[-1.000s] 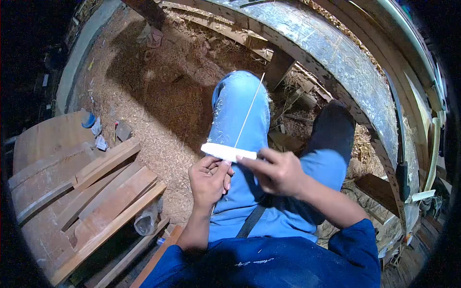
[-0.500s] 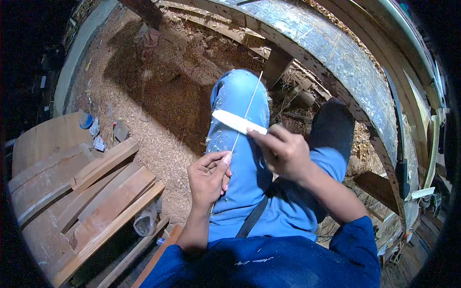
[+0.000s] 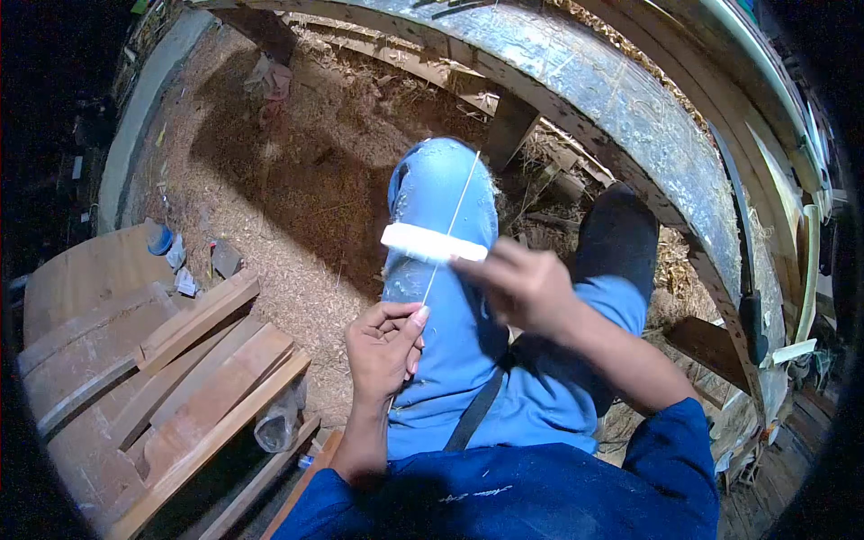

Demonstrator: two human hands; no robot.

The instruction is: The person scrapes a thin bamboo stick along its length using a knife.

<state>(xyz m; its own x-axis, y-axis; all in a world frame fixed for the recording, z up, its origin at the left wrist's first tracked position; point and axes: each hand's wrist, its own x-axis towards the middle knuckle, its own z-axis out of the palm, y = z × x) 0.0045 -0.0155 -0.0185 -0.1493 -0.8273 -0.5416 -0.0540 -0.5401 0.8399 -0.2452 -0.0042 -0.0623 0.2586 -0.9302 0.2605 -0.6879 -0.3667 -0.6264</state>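
Note:
My left hand pinches a thin pale stick that runs up across my jeans-clad knee. The stick's lower end shows below the palm. In my right hand is a flat white tool, blurred by motion and held at its right end, with the index finger stretched along it. The tool lies crosswise over the stick, above my left fingertips. Pale shavings cling to the jeans around the knee.
Wooden boards are stacked at the lower left, near a plastic cup and a blue cap. A long curved bench arches over the right side. Sawdust covers the floor.
The white tool slid up the stick away from my left hand, then came back down slightly, now blurred. The stick's tip has shifted a little left.

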